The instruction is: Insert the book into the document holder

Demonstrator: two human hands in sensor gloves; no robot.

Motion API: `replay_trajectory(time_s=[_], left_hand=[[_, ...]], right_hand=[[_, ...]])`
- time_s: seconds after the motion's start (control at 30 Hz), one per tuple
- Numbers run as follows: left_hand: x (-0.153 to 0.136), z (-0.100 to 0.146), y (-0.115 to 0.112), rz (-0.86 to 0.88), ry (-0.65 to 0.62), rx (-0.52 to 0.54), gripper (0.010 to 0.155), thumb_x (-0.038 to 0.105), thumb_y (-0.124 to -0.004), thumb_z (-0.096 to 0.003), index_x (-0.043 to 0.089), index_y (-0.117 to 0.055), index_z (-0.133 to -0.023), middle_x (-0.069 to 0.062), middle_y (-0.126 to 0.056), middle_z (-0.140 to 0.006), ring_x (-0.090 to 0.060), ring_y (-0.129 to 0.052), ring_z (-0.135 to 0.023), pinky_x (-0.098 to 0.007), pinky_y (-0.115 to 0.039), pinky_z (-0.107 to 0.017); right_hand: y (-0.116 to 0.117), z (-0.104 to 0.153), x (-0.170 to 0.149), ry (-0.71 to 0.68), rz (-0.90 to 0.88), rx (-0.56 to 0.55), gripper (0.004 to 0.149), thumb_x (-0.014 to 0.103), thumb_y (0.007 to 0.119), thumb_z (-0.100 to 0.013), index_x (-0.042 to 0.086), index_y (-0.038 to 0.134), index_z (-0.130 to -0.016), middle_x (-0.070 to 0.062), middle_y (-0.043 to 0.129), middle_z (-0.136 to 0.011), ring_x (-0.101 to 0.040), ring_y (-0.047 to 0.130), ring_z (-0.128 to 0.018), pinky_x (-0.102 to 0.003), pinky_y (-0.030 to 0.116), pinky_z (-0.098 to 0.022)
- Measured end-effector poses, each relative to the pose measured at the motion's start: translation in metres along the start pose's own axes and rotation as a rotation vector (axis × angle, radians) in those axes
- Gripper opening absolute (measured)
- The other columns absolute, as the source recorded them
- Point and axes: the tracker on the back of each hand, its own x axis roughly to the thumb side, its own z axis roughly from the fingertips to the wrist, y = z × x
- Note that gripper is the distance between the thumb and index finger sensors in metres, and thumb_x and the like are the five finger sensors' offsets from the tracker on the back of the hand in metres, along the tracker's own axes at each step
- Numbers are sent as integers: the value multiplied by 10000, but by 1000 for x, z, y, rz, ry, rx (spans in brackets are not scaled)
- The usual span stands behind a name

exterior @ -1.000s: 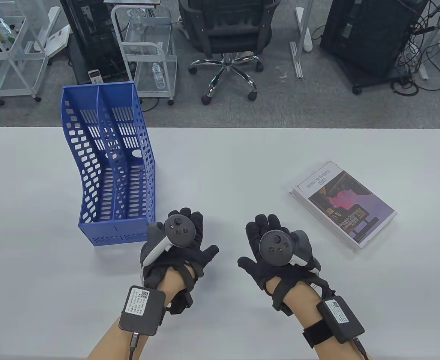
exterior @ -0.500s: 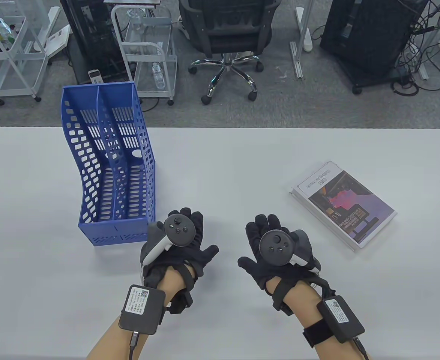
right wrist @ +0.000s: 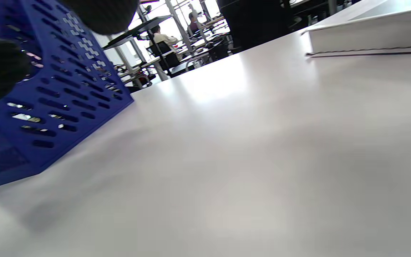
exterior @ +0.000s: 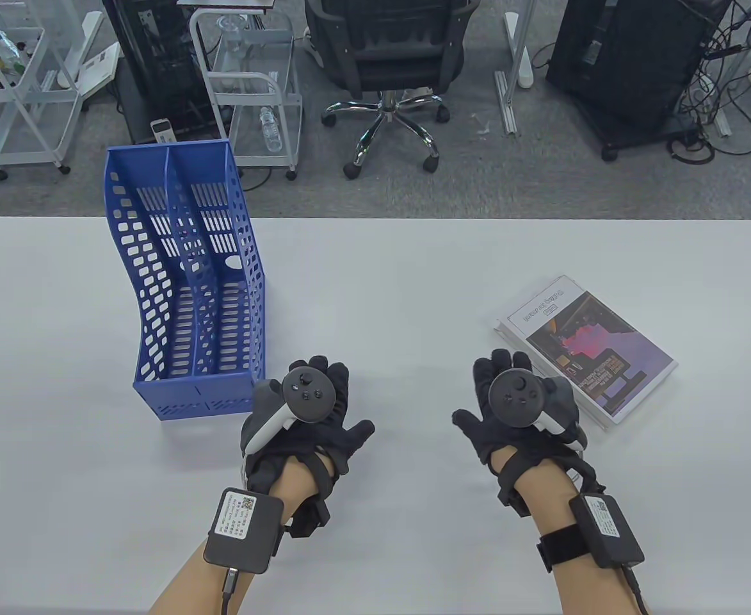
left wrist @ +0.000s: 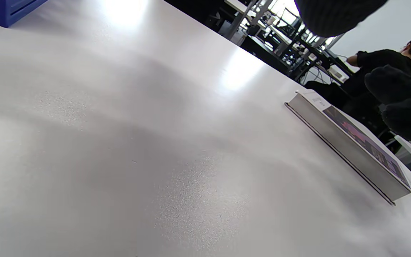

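A book [exterior: 585, 349] with a purple cover picture lies flat on the white table [exterior: 413, 275], right of the middle; it also shows in the left wrist view [left wrist: 351, 146] and the right wrist view [right wrist: 369, 35]. A blue perforated document holder [exterior: 189, 282] with two slots stands at the left; it also shows in the right wrist view [right wrist: 48, 96]. My right hand [exterior: 509, 403] lies open with fingers spread, just left of the book's near corner, holding nothing. My left hand [exterior: 308, 410] rests open on the table beside the holder's front right corner, holding nothing.
Beyond the table's far edge stand an office chair [exterior: 388, 57], white wire carts [exterior: 253, 83] and black equipment racks [exterior: 631, 64]. Bare table surface lies between the holder and the book.
My right hand has moved to the right and a little forward, close to the book. My left hand, the book and the holder have stayed where they were.
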Motion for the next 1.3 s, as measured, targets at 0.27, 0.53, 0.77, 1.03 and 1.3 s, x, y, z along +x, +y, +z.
replay_trajectory(time_s=[0.27, 0.53, 0.77, 1.03, 1.3], left_hand=[[0, -1, -1, -1, 4, -5, 907, 653, -651, -428, 332, -9, -982, 65, 131, -1059, -249, 154, -1020, -616, -48, -699], [0, 0, -1, -5, 11, -13, 904, 653, -651, -428, 334, -13, -984, 66, 131, -1060, -247, 154, -1021, -616, -48, -699], [0, 0, -3, -18, 15, -25, 903, 653, -650, -427, 335, -16, -986, 67, 131, -1060, -247, 155, -1019, -614, -47, -699], [2, -1, -8, -36, 14, -46, 901, 652, -650, -429, 335, -20, -989, 66, 128, -1063, -247, 154, -1019, -614, -46, -699], [7, -9, -25, -78, -8, -108, 890, 647, -651, -429, 338, -41, -999, 65, 84, -1085, -242, 149, -1022, -611, -40, -696]], right_hand=[[-11, -1, -93, 310, -24, -81, 819, 504, 711, -450, 46, 276, -971, -232, 119, -1034, -531, 53, -898, -723, 204, -585], [-2, 3, -121, 448, -83, -11, 819, 504, 713, -452, 34, 286, -969, -253, 145, -1035, -557, 79, -890, -723, 200, -576], [6, -5, -87, 380, 31, 139, 840, 522, 702, -451, 9, 266, -954, -310, 169, -1009, -621, 162, -872, -754, 288, -562], [28, -6, -20, 225, 185, 298, 839, 524, 690, -452, -27, 285, -939, -383, 234, -973, -700, 283, -823, -785, 425, -532], [42, 4, 28, 91, 238, 379, 817, 530, 686, -455, -20, 336, -947, -397, 296, -969, -712, 367, -804, -772, 513, -519]])
